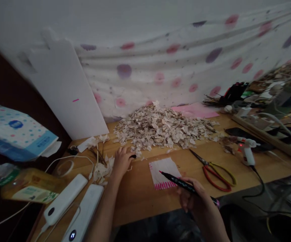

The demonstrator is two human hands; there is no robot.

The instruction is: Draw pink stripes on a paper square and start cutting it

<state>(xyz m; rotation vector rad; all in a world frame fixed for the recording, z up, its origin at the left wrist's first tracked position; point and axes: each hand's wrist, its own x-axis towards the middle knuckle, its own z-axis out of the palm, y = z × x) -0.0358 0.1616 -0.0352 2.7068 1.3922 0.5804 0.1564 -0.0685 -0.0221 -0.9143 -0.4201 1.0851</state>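
My right hand (194, 196) grips a black marker (179, 181), its pink tip pointing left above a small whitish square of paper (161, 169). Pink strokes line the paper's near edge, with a few shorter ones at its left corner. To the left of the paper, my left hand (122, 161) is closed near the table surface, with a small black marker cap (133, 156) sticking out from its fingers. Just beyond that hand lies a big heap of torn, papery pale flakes (157, 126).
Scissors (215, 171) with red and yellow handles lie right of the paper, beside a white glue gun (247, 151). Two white power banks (85, 211) and a bottle (32, 183) stand left. A white board (69, 90) leans at the back. Cables cross the right side.
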